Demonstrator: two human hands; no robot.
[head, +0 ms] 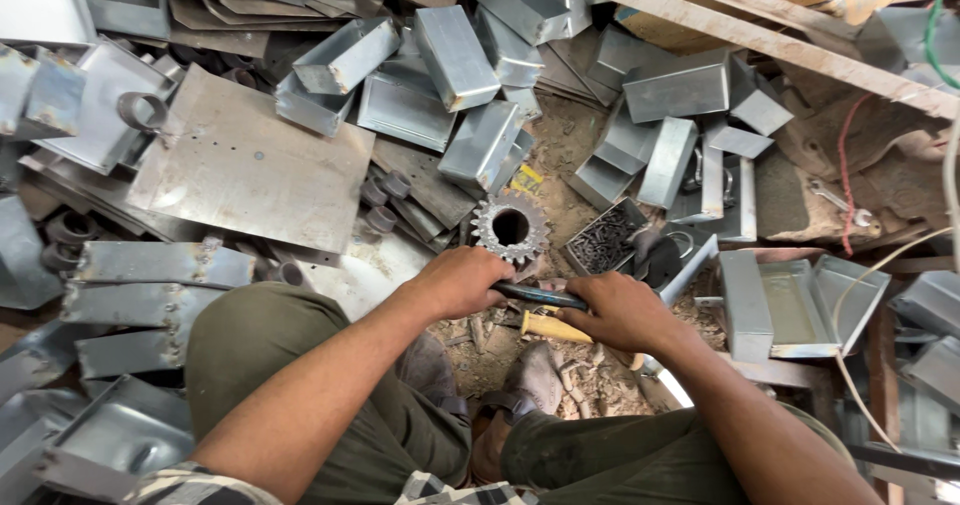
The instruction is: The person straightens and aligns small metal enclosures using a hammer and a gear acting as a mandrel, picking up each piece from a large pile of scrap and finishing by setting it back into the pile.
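The left hand was curled shut around one end of a dark-handled tool, and the right hand was closed over its other end, so both gripped the same tool low between the knees, just above the dirt floor. A yellow handle showed below the right hand (whether it belonged to the same tool I could not tell).

Judging from the grip, the step in hand looked like working the tool on something held at floor level; the working end was hidden beneath the hands. The next move would call for steady two-handed pressure and a firm footing.

The tool appeared slim, dark and slightly glossy, lying roughly level across the gap between the hands.

Just beyond the left hand stood a rusty toothed gear with a round bore. Beside it sat a small tray of dark screws. Farther out, folded sheet-metal boxes lay heaped, with a flat steel plate toward the left and an open metal tray toward the right.
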